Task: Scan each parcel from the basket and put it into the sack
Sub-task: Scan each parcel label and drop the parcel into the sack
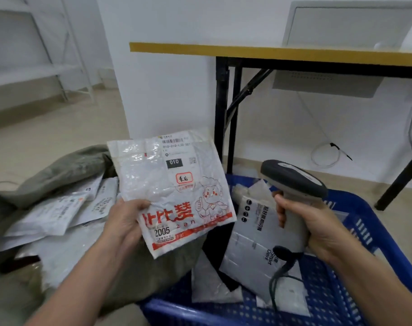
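the scanning step looks to be in hand. the left hand [126, 222] pinches a white bubble mailer with red print [176, 196] by its lower left edge, thumb on the front. it holds the mailer upright above the gap between sack and basket, with the shipping label [176, 151] facing up at the camera. the right hand [317, 229] is wrapped tight round the grip of a grey handheld barcode scanner [293, 178], its head just beside the mailer's right edge.

next, the scanner's nose probably needs turning onto the barcode at the label's top. once it reads, the mailer goes left into the sack.

the olive-green sack [66, 168] lies open on the floor and already holds several white label-bearing mailers [59, 212]. the blue plastic basket [362, 222] holds a grey poly mailer with black print [252, 231] and a few clear and white bags, so more remain to scan.
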